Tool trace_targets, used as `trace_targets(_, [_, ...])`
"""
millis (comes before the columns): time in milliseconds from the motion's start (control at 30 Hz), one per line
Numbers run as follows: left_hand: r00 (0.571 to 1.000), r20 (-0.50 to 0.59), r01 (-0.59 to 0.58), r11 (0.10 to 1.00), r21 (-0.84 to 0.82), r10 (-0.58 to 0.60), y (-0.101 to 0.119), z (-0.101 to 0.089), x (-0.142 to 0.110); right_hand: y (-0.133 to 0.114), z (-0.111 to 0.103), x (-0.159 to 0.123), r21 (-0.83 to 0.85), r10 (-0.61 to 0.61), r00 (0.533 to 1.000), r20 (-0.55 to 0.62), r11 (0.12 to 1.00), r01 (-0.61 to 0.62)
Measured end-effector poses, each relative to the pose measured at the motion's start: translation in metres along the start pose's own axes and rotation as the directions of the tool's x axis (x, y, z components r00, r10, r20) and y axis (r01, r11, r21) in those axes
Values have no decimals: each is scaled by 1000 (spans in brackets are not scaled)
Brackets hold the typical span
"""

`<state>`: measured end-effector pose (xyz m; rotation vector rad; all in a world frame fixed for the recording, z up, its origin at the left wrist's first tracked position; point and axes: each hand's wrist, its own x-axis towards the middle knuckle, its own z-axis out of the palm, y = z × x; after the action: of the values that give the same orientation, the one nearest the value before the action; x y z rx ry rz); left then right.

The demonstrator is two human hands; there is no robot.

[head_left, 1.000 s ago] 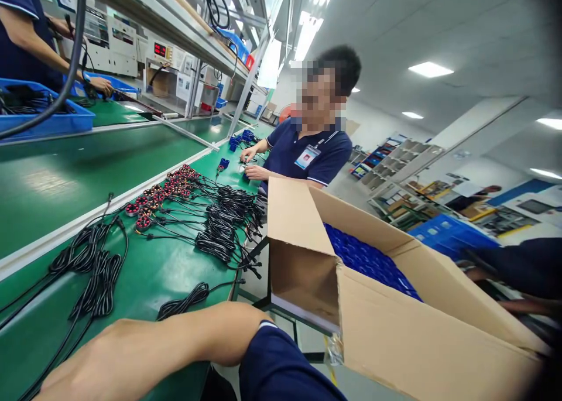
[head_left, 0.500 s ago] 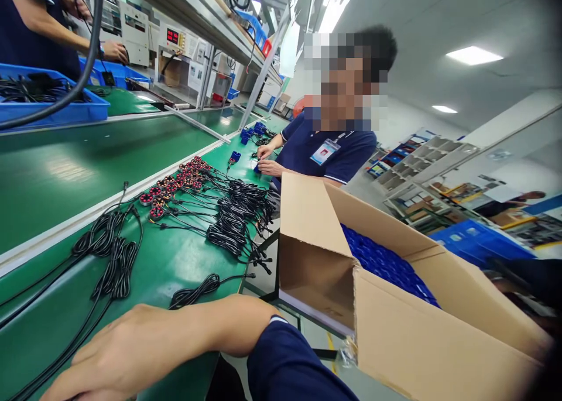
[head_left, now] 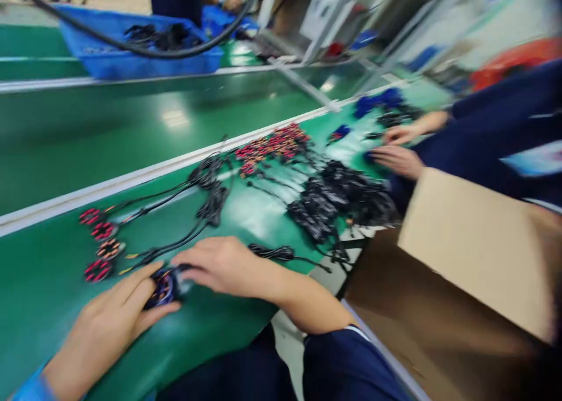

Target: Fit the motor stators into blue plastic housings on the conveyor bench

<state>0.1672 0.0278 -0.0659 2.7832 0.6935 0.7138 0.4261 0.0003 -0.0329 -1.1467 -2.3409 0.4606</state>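
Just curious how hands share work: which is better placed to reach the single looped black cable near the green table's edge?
Right, I'd judge: the right hand, though at the dark round part, is nearer, its forearm beside the looped black cable. The left hand holds that part, farther away.

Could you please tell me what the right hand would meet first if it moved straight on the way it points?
Probably the small round part held in the left hand, close by the fingertips of the right hand; blur leaves the depth between them unclear.
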Motion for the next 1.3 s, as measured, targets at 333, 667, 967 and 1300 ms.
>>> trace_targets(333, [987, 146, 114, 936, -333, -69, 0, -10, 7, 6, 1, 3, 240, 44, 994, -100, 971, -19])
trace_targets(667, [997, 8, 81, 993, 82, -82, 6, -10, 12, 1, 7, 2, 192, 64, 986, -152, 981, -34])
trace_targets(967, [986, 17, 162, 971, 178, -167, 6, -12, 15, -16, 33, 4, 111, -5, 954, -299, 993, 40])
trace_targets(1300, [965, 133, 210, 971, 111, -224, 0, -16, 15, -16, 37, -1, -218, -230, 961, -155, 957, 193])
